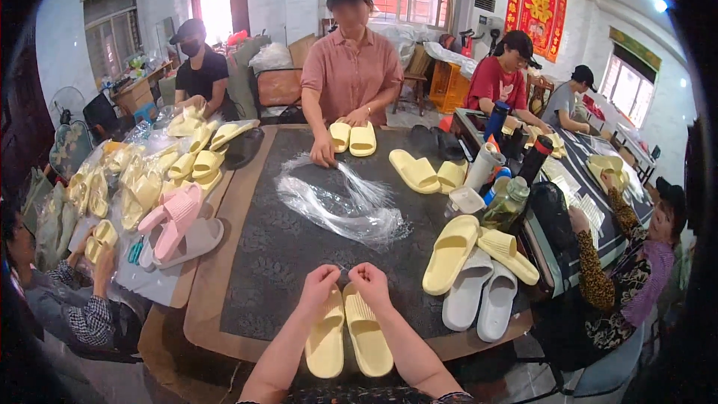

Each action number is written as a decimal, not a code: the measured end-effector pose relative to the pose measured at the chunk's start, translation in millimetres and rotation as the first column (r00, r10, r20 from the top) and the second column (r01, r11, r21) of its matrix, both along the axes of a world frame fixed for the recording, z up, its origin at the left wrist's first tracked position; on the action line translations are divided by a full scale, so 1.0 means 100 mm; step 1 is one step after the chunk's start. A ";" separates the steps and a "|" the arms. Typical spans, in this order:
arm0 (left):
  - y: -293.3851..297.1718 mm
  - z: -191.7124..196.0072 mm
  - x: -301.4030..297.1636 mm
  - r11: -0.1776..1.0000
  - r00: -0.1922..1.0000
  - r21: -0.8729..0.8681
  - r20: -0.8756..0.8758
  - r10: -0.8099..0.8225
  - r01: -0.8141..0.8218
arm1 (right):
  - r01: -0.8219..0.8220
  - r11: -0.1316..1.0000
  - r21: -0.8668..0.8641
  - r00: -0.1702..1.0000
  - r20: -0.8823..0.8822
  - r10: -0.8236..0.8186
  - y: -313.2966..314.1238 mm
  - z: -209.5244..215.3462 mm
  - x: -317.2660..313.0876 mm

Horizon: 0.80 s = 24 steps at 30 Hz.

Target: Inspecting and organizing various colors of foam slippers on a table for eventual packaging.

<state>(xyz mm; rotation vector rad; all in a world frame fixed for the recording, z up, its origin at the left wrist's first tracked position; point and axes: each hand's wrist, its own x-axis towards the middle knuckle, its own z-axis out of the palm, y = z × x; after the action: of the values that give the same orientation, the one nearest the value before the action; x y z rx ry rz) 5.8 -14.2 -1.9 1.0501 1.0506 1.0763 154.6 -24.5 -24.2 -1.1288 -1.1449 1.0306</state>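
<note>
A pair of pale yellow slippers (368, 333) lies side by side at the table's near edge, heels toward me. Over their toe ends, my left hand (320, 286) and my right hand (369, 284) meet close together, fingers pinched. Something thin and faint seems to run between the fingertips, too small to make out. Beyond them lies a loose bundle of clear plastic strands (336, 206). Across the table, a person in a pink shirt has one hand (323, 151) at the bundle's far end and the other by another yellow pair (362, 139).
To the right are yellow slippers (450, 254), grey slippers (467, 292) and several bottles (511, 202). A pink slipper (179, 213), a grey one (200, 245) and many bagged yellow slippers (142, 191) cover the left table. Several people work around the tables.
</note>
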 end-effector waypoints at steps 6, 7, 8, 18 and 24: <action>0.03 0.03 0.01 0.998 0.998 0.060 0.051 0.026 -0.030 | -0.089 0.994 -0.062 0.996 0.015 0.090 0.05 0.05 0.02; 0.00 0.08 0.00 0.999 0.996 -0.015 -0.069 0.050 -0.051 | -0.061 0.996 -0.071 0.994 0.081 0.066 0.05 0.05 0.02; 0.06 0.06 -0.01 0.999 0.997 -0.012 -0.066 0.051 -0.052 | -0.030 0.997 -0.078 0.988 0.148 0.042 0.06 0.06 0.03; -0.02 0.02 -0.05 0.996 0.995 0.052 -0.055 0.078 -0.075 | -0.049 0.996 -0.079 0.989 0.139 0.060 0.01 0.08 -0.01; -0.01 0.07 0.00 0.998 0.993 0.052 -0.113 0.037 -0.031 | -0.082 0.993 -0.084 0.992 0.092 0.089 0.04 0.08 0.06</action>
<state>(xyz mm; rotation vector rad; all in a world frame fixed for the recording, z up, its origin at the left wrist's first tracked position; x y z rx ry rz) 5.8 -15.4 5.4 1.1486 1.1418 1.0850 160.6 -20.5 -16.2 -1.2118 -1.2468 1.1063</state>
